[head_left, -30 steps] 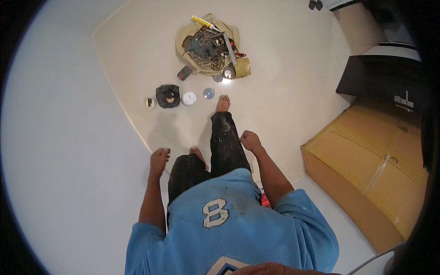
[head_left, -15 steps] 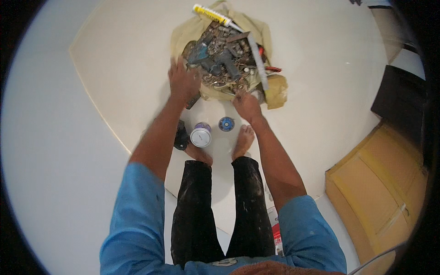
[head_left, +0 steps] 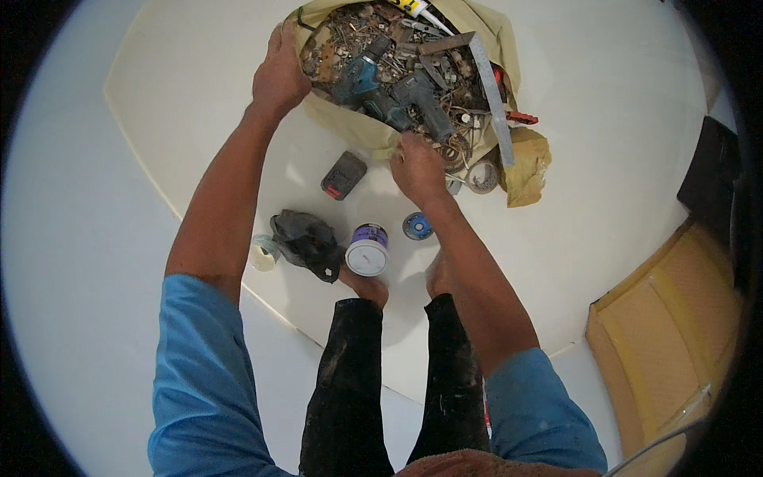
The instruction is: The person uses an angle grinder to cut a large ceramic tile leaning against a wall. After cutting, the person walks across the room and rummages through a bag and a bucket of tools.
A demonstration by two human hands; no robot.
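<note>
A khaki cloth bag (head_left: 350, 129) lies spread on the floor, heaped with loose screws and metal bits. My left hand (head_left: 280, 78) grips its left rim, fingers closed round the cloth. At the near edge my right hand (head_left: 419, 168) is closed on the cloth too. Among the hardware lie a blue-and-black drill (head_left: 359, 78) and a dark grey power tool (head_left: 423, 105). A metal try square (head_left: 491, 91) rests across the right side, beside a red-handled tool (head_left: 522, 118). The sealant tube (head_left: 413, 6) at the far side is partly cut off by the frame.
Nearer me are a black battery pack (head_left: 344, 175), a black plastic bag (head_left: 304, 242), a white-lidded tub (head_left: 367, 256) and a blue disc (head_left: 417, 226). A tape roll (head_left: 482, 176) and brown packet (head_left: 528, 168) sit right of the cloth. A cardboard box (head_left: 660, 326) stands far right.
My left hand has moved outward to the left, drawing the bag's rim wider, and more loose hardware shows. The battery pack has come into fuller view. My right hand remains at the near edge.
</note>
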